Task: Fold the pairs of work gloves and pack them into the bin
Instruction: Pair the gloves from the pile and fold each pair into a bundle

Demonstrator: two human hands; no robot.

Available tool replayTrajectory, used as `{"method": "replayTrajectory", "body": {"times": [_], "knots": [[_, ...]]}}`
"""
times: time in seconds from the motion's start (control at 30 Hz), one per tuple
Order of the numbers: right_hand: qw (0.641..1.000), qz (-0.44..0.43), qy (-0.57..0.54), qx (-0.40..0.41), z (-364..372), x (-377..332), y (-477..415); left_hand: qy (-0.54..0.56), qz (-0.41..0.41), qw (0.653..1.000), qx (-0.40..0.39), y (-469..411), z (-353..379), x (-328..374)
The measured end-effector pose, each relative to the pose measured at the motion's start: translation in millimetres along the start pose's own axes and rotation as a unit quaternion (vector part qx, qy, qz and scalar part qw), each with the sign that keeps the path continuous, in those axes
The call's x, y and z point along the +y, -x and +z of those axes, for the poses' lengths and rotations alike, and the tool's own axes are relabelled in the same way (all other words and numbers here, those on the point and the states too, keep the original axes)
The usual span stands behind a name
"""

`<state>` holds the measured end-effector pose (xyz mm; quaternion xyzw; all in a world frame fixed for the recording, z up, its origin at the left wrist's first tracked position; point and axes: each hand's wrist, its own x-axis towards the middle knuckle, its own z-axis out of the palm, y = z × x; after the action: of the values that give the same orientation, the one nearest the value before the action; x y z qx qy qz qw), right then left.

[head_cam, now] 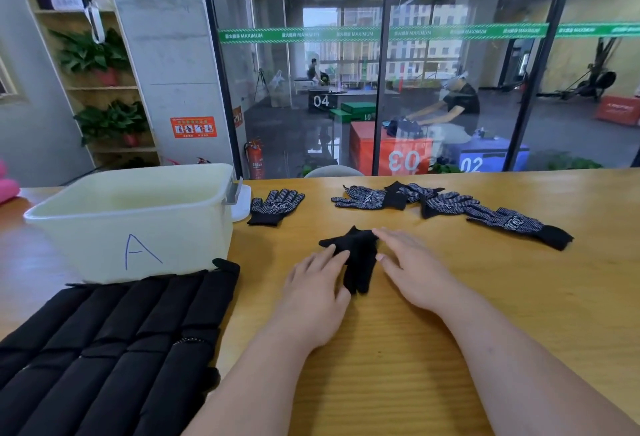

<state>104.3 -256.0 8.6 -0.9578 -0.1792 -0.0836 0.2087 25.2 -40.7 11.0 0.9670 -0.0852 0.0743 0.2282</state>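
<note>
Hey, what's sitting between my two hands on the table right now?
In the head view, a black glove lies on the table between your left hand and right hand, both flat, touching its edges.

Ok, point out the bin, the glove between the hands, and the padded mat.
bin point(180, 238), head view, front wall.
glove point(360, 262), head view, its middle.
mat point(121, 331), head view, top surface.

- A black quilted pad point(114, 342) lies on the wooden surface point(398, 383), near left.
- Potted plants point(93, 54) stand on a shelf point(104, 88).
- A red fire extinguisher point(255, 158) stands by the glass wall point(485, 54).
- A pink object point(7, 188) shows at the left edge.
</note>
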Motion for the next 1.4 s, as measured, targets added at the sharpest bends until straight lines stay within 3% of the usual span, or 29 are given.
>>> {"method": "replayTrajectory", "body": {"times": [0.17, 0.47, 0.53, 0.63, 0.7, 0.9, 1.07, 1.27, 1.4], "knots": [[0.998, 0.029, 0.018, -0.061, 9.6, 1.4, -25.5, -0.035, 0.020, 0.999, -0.023, -5.7, 5.0, -1.6], [0.993, 0.004, -0.112, 0.046, 4.2, 4.7, -21.3, 0.061, 0.014, 0.996, 0.056, -11.4, -6.9, 6.1], [0.994, -0.006, -0.107, 0.021, 4.3, 3.2, -20.7, 0.085, -0.010, 0.992, 0.096, -11.2, -7.3, 4.9], [0.998, -0.013, -0.001, -0.054, 8.5, 2.6, -22.9, 0.055, -0.032, 0.988, 0.143, -10.1, -8.5, 2.3], [0.998, -0.016, 0.026, -0.047, 10.6, 1.4, -23.8, 0.038, -0.041, 0.989, 0.133, -8.4, -9.7, 0.2], [0.996, -0.002, -0.060, 0.060, 4.6, -3.7, -12.4, 0.043, -0.048, 0.995, 0.073, -7.4, -12.0, 5.1], [0.997, 0.050, 0.050, -0.015, 0.4, -9.5, -5.3, 0.108, -0.061, 0.991, 0.049, -9.7, -9.1, 4.2], [0.989, 0.023, -0.144, 0.020, -10.4, -12.1, -6.0, 0.172, -0.088, 0.973, 0.122, -10.0, -9.9, 0.8], [0.921, 0.018, -0.389, -0.010, -42.3, -25.6, 3.1, 0.192, -0.103, 0.958, 0.186, -10.7, -13.4, 1.7]]}}
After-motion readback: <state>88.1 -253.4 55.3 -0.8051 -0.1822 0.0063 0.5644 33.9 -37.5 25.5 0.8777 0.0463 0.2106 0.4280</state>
